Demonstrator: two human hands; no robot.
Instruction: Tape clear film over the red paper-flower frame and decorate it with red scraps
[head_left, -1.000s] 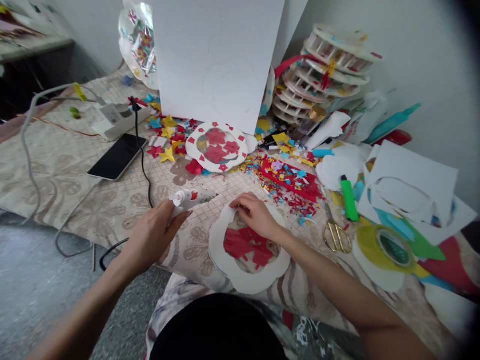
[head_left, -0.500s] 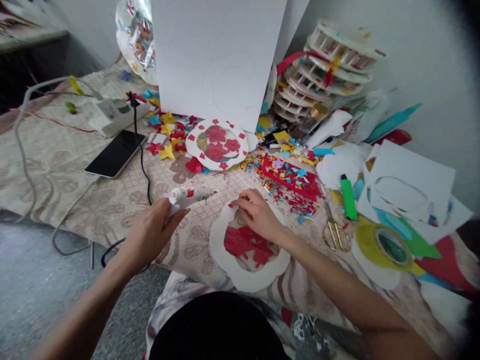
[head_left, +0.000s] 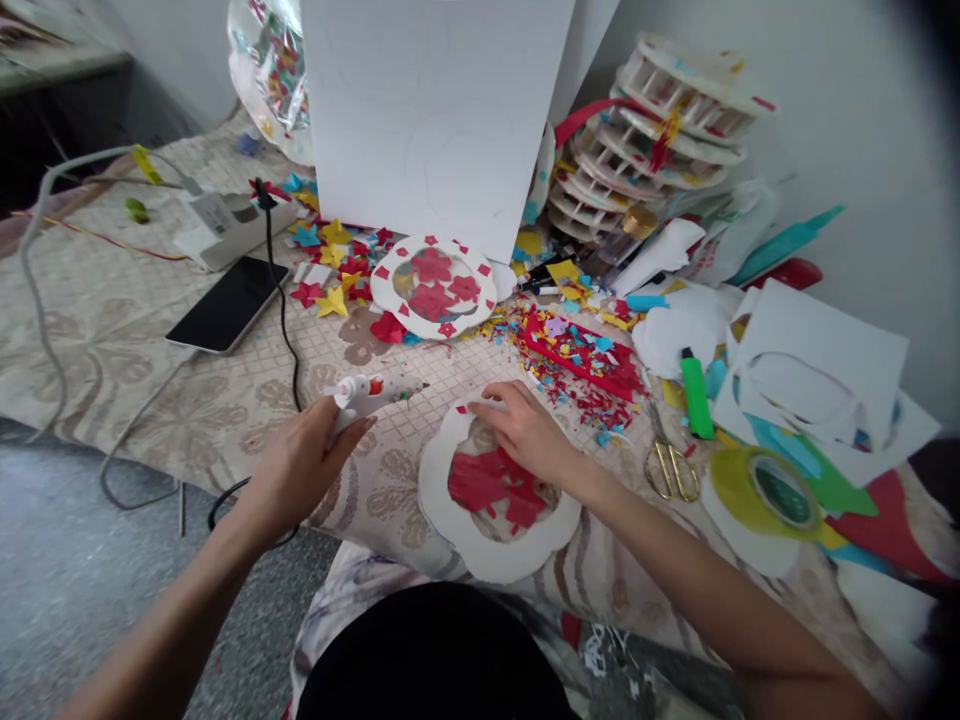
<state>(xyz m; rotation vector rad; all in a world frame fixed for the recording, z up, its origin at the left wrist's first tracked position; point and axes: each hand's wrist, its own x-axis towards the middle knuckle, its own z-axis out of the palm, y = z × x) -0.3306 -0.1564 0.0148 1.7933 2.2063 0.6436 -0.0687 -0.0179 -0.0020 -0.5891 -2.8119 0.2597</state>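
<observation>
My left hand (head_left: pixel 300 458) is wrapped round a white hot glue gun (head_left: pixel 367 395), whose nozzle points right above the tablecloth. A white scalloped paper frame (head_left: pixel 439 470) lies near the table's front edge, with red paper cut-outs (head_left: pixel 499 485) in its clear middle. Over the frame's top rim is my right hand (head_left: pixel 525 430), its fingers bent and drawn together. The fingertips are right beside a small red paper piece (head_left: pixel 461 408) on the rim; whether they pinch anything is hidden.
Behind lies another white frame (head_left: pixel 382 290) with red pieces, among paper stars and scraps. A phone (head_left: pixel 229 305) and power strip (head_left: pixel 232 235) are at left, with cables. Gold scissors (head_left: pixel 671 470), a green marker (head_left: pixel 697 398) and yellow tape (head_left: pixel 761 490) lie at right. White board (head_left: pixel 435 110) stands behind.
My right fingertips have shifted slightly right, off the small red piece, which now shows more fully on the rim. The glue gun stays in my left hand, nearly unmoved.
</observation>
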